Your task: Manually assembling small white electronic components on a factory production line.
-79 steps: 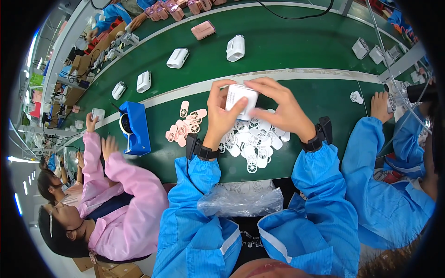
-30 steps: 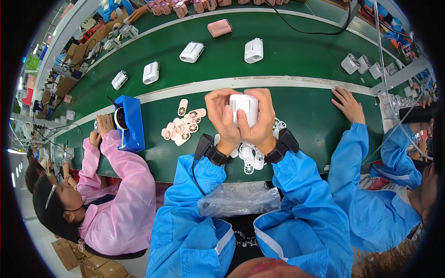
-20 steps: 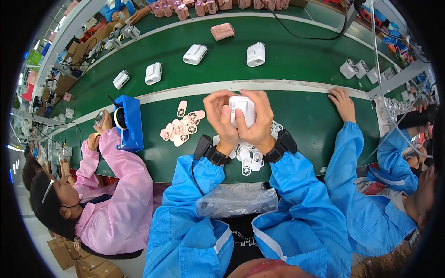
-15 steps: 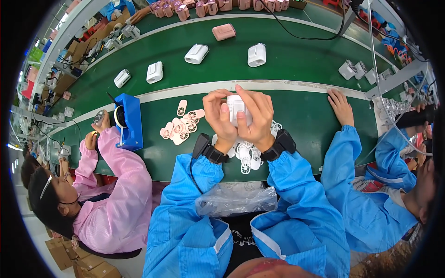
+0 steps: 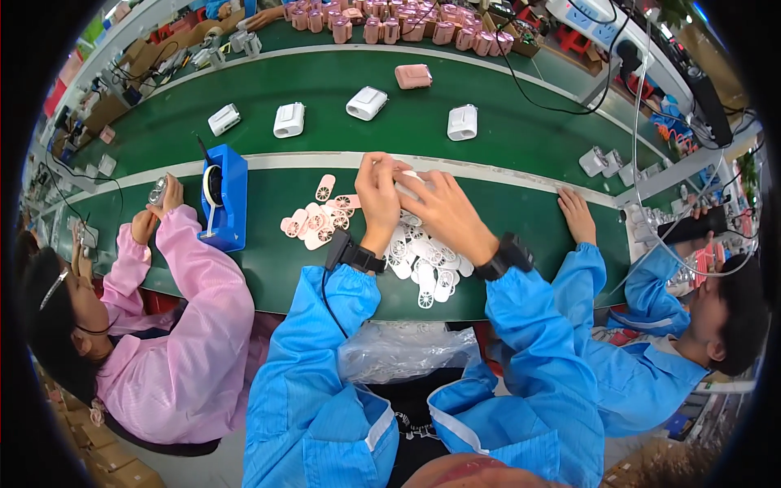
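Note:
My left hand [image 5: 379, 199] and my right hand [image 5: 446, 210] are closed together around a small white plastic housing [image 5: 411, 176], just above the green bench. The fingers cover most of it, so only a sliver of white shows between them. Under my right hand lies a loose pile of white oblong covers [image 5: 425, 272], each with a round spoked grille. To the left of my left hand, similar pink covers [image 5: 314, 220] are spread in a smaller heap.
A blue tape dispenser [image 5: 233, 199] stands left, near a pink-sleeved person holding a small device. Several white housings [image 5: 366, 103] and one pink housing [image 5: 413, 76] rest on the green belt [image 5: 317, 77] beyond a pale rail. A neighbour's hand [image 5: 576, 213] lies on the bench at right.
My hands have turned the housing and wrapped round it, hiding the face that showed before. My right hand has tipped over, its back now upward. The whole view has shifted slightly.

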### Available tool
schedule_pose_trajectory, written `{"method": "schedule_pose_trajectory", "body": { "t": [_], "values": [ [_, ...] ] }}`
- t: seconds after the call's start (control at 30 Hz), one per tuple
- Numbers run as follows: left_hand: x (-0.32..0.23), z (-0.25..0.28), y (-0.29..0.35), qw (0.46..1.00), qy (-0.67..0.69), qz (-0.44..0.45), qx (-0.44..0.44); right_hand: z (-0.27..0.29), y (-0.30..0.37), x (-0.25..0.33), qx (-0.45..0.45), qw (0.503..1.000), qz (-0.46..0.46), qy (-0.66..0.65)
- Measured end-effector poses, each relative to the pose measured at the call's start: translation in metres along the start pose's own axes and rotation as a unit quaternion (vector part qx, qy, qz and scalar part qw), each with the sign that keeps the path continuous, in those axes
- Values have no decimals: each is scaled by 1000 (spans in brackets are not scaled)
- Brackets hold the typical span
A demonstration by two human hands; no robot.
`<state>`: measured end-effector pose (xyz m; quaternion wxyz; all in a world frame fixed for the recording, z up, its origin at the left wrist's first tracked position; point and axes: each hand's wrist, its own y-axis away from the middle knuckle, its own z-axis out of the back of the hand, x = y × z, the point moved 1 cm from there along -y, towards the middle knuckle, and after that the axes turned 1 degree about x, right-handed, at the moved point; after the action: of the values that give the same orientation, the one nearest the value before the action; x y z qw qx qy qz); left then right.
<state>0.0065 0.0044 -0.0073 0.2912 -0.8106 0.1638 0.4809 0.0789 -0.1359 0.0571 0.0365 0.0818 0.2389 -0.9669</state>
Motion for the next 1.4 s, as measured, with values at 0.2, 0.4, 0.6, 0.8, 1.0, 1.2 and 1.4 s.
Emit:
{"method": "schedule_pose_trajectory", "body": {
  "t": [0.2, 0.4, 0.6, 0.8, 1.0, 1.2, 1.4],
  "values": [
    [-12, -6, -3, 990, -59, -39, -125, -35, -34, -48, 36, 960, -142, -240],
    [11, -7, -3, 989, -105, -59, -91, -101, -59, -132, -139, 897, -387, -163],
    [0, -7, 0, 993, -87, -11, -85, -91, -58, -131, -1, 881, -466, -81],
    [-1, -8, 0, 994, -87, -11, -72, -82, -18, -177, -125, 853, -506, 34],
    [3, -7, -1, 995, -60, -16, -73, -121, 25, -202, -102, 819, -558, -81],
    [2, -15, -2, 996, -82, 43, -14, -71, 69, -248, -164, 817, -553, -23],
    [-13, -25, 0, 997, -30, -38, 66, 38, 13, -123, 16, 875, -272, -401]
  ]
}}
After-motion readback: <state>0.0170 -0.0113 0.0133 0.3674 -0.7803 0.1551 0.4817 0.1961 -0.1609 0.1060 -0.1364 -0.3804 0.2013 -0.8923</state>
